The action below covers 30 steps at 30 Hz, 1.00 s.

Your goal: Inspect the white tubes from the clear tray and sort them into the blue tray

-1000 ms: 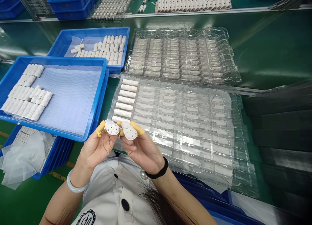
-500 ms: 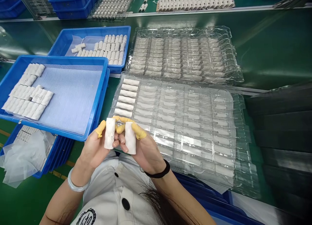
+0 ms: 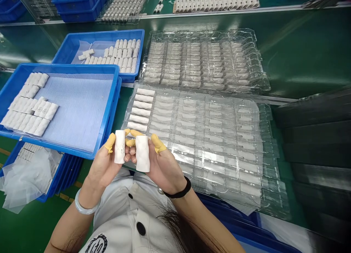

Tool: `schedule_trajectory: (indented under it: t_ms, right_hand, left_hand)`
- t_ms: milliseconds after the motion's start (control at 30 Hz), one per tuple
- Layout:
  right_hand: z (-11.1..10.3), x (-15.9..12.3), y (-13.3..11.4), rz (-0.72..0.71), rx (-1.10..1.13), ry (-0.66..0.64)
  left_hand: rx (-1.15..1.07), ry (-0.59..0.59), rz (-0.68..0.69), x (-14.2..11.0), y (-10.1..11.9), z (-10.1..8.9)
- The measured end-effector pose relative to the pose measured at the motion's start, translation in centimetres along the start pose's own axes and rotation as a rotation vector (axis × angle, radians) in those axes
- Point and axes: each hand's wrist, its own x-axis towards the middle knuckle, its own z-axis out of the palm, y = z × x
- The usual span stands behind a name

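My left hand (image 3: 105, 165) pinches a white ceramic block (image 3: 120, 146) upright between fingers capped with yellow finger cots. My right hand (image 3: 161, 167) holds a second white ceramic block (image 3: 142, 153) the same way, side by side with the first and close to my chest. Both blocks hover over the near left corner of a clear plastic blister tray (image 3: 208, 143), whose left column holds several white blocks (image 3: 142, 106).
A blue bin (image 3: 82, 106) at the left holds rows of white blocks (image 3: 29, 106). Another blue bin (image 3: 74, 48) behind it holds more. A second clear tray (image 3: 205, 59) lies farther back. Dark stacked trays (image 3: 315, 150) are at the right. Crumpled plastic bags (image 3: 27, 176) are at lower left.
Both blocks turned from end-on, showing their holes, to upright with their long sides facing me. My hands stayed in about the same place.
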Motion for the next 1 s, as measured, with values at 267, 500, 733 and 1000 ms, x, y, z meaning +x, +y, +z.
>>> schedule_trajectory:
  t_ms: [267, 500, 733, 1000]
  right_hand:
    - [-0.4, -0.2, 0.0, -0.057, -0.093, -0.083]
    - [-0.2, -0.2, -0.1, -0.021, -0.018, -0.031]
    - [-0.8, -0.1, 0.1, -0.014, 0.023, 0.024]
    - [-0.8, -0.1, 0.4, -0.055, -0.091, -0.018]
  left_hand:
    - [0.036, 0.019, 0.067, 0.3, -0.3, -0.1]
    - [0.060, 0.057, 0.101, 0.3, -0.3, -0.3]
    - [-0.041, 0.139, 0.070, 0.4, 0.0, 0.0]
    - [0.037, 0.098, 0.035, 0.3, -0.5, -0.5]
